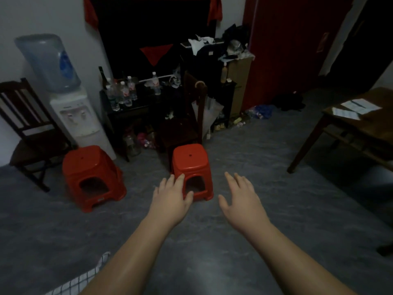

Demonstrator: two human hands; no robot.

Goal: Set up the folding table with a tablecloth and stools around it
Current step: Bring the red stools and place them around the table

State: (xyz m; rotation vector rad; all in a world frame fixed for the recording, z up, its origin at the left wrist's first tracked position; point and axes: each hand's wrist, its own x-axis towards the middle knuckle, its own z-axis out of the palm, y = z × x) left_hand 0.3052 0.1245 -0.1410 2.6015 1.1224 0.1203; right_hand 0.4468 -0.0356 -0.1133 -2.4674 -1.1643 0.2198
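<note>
The grey floor (244,241) lies open and bare in front of the person, a wide stretch running from the near edge of the view up to the single red stool (190,167); that stool stands upright on the floor, its seat level and its arched side opening facing the viewer. To the left of it, with a strip of floor between, stands a stack of red stools (92,175), how many in the stack cannot be told in the dim light; behind that stack are a white water dispenser (78,116) and a dark wooden chair (27,128) against the wall. Directly behind the single stool a second dark chair (185,124) and a low black stand crowded with water bottles (123,92) close off the room on that side. To the right of the stool, well apart, a brown wooden table (361,128) juts in from the edge with papers on its top; a checked cloth (85,279) shows at the lower left corner. Both arms reach forward, palms down; the left hand (170,196) is spread, its fingers overlapping the stool's lower front edge in view, holding nothing; the right hand (242,199) is spread and empty too, just beside the stool on its right, over bare floor.
</note>
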